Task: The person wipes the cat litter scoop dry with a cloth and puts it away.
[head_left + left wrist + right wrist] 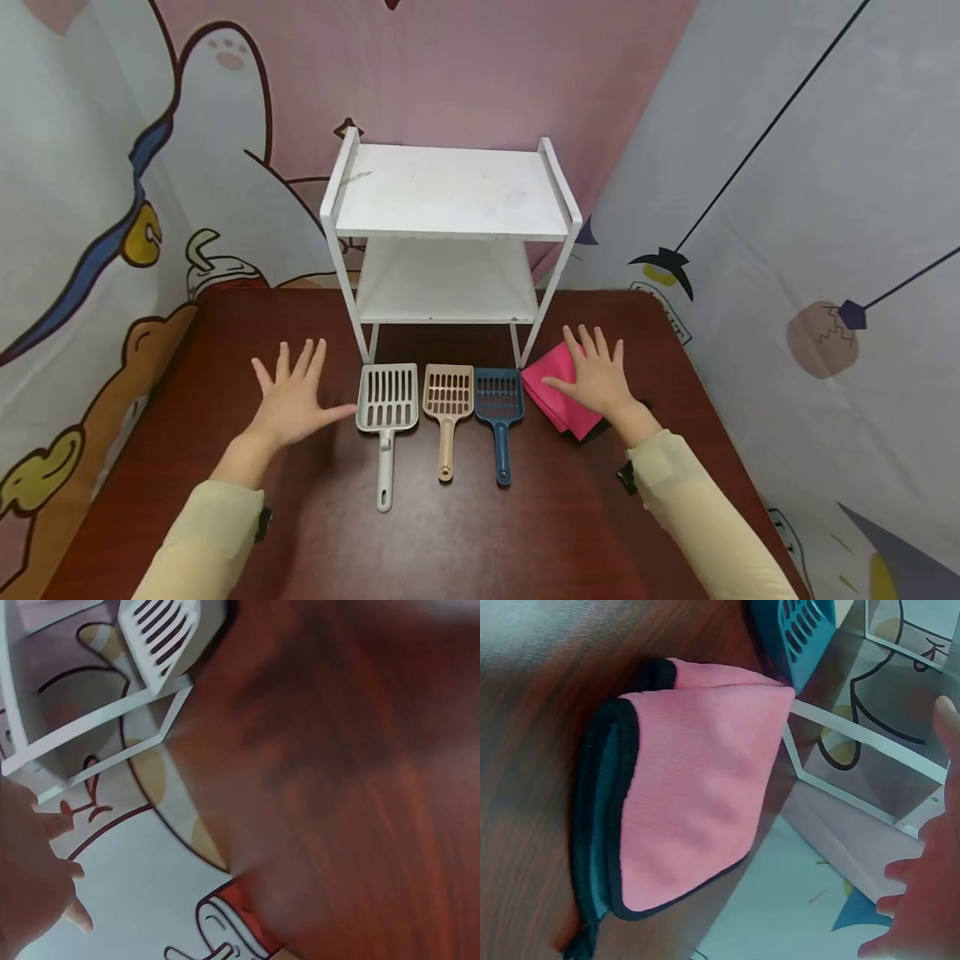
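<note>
Three litter scoops lie in a row on the dark red-brown table: a larger pale grey-white scoop (386, 425), a beige scoop (446, 442) and a dark blue scoop (502, 442). My left hand (288, 407) hovers over the table left of the pale scoop, fingers spread, holding nothing. The thumb tip appears close to that scoop's edge; contact cannot be judged. My right hand (596, 375), also spread and holding nothing, is above a folded pink cloth (701, 795) with dark edging. In the right wrist view the cloth shows a dark loop at one corner.
A white two-tier shelf (457, 237) stands at the back of the table, just behind the scoops. Printed fabric walls (787, 208) border the table (450, 550) at the back and both sides.
</note>
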A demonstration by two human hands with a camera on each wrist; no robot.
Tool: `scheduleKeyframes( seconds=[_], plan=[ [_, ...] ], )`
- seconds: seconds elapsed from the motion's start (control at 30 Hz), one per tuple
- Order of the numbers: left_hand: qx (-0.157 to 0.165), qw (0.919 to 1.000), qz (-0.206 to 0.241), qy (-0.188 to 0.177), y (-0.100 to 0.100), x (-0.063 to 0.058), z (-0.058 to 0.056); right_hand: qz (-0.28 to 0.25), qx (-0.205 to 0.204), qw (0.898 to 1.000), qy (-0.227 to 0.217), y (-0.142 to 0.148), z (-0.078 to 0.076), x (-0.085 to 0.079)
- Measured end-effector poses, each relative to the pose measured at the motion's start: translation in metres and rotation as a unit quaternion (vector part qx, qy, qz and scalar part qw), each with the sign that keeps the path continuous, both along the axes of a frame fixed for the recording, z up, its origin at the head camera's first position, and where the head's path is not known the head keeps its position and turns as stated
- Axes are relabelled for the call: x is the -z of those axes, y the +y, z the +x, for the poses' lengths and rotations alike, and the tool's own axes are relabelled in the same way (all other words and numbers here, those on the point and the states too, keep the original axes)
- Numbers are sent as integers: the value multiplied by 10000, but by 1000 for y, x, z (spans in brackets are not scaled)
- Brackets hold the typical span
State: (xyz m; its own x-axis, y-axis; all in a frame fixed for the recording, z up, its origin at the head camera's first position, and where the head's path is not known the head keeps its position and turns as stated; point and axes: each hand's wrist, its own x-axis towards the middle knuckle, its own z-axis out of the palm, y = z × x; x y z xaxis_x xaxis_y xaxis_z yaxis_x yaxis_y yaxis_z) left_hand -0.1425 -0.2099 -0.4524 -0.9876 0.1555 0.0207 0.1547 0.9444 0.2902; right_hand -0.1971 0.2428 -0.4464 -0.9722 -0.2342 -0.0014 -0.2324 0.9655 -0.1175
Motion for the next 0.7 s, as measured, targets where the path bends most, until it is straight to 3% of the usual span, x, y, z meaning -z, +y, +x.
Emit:
scheduleKeyframes(
  seconds=[0.23, 0.47, 0.7],
  plan=[
    [-40, 9995, 14, -308, 6, 23, 11, 115, 30, 9999, -67, 3, 1, 10],
    [-276, 9981, 30, -548, 17, 45, 18, 316, 101, 9994, -123, 5, 3, 25],
    [-560, 9939, 91, -947, 29, 58, 28, 335, 93, 9990, -284, 3, 5, 44]
  ],
)
